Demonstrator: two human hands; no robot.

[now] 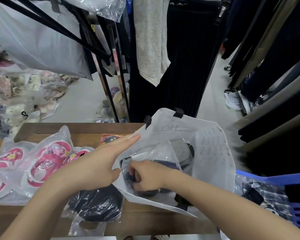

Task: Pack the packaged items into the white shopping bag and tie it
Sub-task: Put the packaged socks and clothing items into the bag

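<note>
The white shopping bag (213, 153) with black handles stands open at the right end of the wooden table (83, 129). My left hand (95, 163) holds its left rim, fingers stretched along the edge and thumb against it. Inside the bag, my right hand (145, 175) grips a clear-wrapped dark item (156, 153). Another dark packaged item (97, 203) lies on the table beneath my left wrist. Packaged pink sandals (45, 163) lie at the left.
A red printed packet (109, 140) lies behind my left hand. A blue plastic basket (287, 196) with wrapped goods stands at the right. Hanging dark clothes and a metal rack (118, 80) crowd the back. Bagged goods cover the floor at the left.
</note>
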